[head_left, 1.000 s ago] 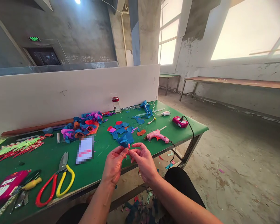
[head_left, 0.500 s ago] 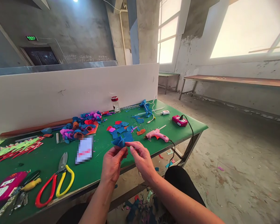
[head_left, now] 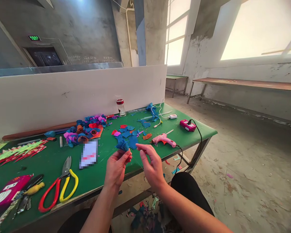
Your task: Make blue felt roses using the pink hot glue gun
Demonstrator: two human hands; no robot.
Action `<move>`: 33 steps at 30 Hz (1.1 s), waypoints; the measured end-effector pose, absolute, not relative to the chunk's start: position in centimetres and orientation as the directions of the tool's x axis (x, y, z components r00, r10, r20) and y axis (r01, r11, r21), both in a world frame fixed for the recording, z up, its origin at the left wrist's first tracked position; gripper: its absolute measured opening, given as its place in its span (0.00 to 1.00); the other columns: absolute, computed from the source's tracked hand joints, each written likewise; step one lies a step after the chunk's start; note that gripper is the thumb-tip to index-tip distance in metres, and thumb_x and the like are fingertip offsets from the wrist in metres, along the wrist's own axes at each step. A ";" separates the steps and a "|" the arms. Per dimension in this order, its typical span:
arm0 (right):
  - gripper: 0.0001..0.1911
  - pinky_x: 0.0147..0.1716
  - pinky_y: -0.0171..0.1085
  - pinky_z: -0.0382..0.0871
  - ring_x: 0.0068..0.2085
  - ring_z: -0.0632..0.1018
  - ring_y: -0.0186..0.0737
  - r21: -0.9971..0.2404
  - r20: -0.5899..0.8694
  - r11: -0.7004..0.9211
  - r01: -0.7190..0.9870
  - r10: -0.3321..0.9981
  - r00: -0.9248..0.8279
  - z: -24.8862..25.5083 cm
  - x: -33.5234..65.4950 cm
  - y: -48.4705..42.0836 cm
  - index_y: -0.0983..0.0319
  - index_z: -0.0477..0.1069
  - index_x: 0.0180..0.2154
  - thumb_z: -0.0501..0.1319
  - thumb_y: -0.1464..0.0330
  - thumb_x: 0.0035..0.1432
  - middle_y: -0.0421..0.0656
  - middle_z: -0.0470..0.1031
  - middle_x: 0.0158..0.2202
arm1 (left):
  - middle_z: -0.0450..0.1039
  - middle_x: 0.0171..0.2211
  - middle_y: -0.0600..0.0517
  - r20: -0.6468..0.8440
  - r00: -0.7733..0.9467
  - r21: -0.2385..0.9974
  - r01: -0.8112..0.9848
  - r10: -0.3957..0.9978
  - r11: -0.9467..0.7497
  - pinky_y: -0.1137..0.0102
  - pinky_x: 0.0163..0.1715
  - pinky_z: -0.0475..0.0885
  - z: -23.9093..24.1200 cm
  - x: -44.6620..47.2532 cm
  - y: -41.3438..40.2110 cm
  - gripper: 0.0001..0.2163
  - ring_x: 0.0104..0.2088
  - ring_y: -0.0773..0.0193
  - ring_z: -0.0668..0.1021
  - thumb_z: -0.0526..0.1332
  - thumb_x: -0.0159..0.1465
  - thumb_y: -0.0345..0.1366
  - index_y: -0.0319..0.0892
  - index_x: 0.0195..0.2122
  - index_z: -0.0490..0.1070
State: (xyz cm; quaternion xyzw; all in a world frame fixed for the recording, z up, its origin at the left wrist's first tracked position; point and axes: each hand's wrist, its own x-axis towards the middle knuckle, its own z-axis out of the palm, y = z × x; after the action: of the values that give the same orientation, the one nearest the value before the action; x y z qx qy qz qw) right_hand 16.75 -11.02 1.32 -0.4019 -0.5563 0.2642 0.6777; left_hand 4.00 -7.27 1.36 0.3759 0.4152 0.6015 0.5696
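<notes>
My left hand [head_left: 116, 166] pinches a small blue felt flower [head_left: 123, 145] above the front edge of the green table [head_left: 97, 181]. A thin wire [head_left: 135, 160] runs from the flower down toward my right hand [head_left: 151, 163], whose thumb and fingers are pinched together just right of the flower. Loose blue, red and pink felt petals [head_left: 127, 133] lie on the table just behind both hands. A pink glue gun [head_left: 163, 140] rests to the right of my right hand.
A heap of finished felt flowers [head_left: 84, 131] sits mid-table, red-and-yellow shears [head_left: 60, 186] at front left, a small jar [head_left: 121, 107] by the white partition [head_left: 75, 94]. A pink power strip [head_left: 187, 125] with a black cord lies near the right end. Felt scraps litter the floor.
My right hand has drawn away to the right of the flower, and my left hand has raised the flower slightly. The view shifted a little.
</notes>
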 end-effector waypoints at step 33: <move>0.21 0.35 0.37 0.68 0.30 0.75 0.39 -0.951 0.241 0.249 -0.182 0.968 0.068 -0.5 21.0 -11.2 0.63 0.75 0.26 0.58 0.53 0.59 0.44 0.76 0.26 | 0.77 0.33 0.51 0.747 -0.020 0.600 0.450 0.664 -0.661 0.70 0.38 0.70 2.3 4.1 -10.0 0.04 0.35 0.61 0.77 0.61 0.57 0.30 0.45 0.32 0.73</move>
State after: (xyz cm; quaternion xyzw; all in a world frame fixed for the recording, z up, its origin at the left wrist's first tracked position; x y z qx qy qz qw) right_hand 21.00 -11.24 -0.50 -0.3955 -0.4972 0.4679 0.6144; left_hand 4.09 -9.96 2.30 0.6941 0.4014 0.5907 0.0906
